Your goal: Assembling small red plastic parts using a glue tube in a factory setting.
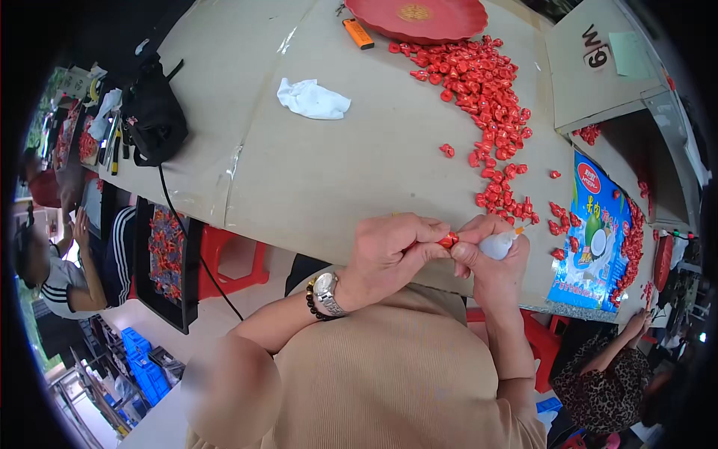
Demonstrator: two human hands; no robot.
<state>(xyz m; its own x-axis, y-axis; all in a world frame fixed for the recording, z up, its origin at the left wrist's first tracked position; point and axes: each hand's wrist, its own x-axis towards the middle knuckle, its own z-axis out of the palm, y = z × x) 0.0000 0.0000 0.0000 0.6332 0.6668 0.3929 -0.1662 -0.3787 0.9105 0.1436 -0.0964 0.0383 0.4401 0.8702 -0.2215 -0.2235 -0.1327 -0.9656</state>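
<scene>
Our left hand (385,254) pinches one red piece (447,240), right hand (493,262) holds glue bottle (499,244); beyond it, many red pieces (486,97) wait

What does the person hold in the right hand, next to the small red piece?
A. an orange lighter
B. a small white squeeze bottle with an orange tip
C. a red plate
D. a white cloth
B: the right hand grips a small white squeeze bottle whose orange tip points at the small red piece pinched in the left hand; the orange lighter, white cloth and red plate lie on the table.
</scene>
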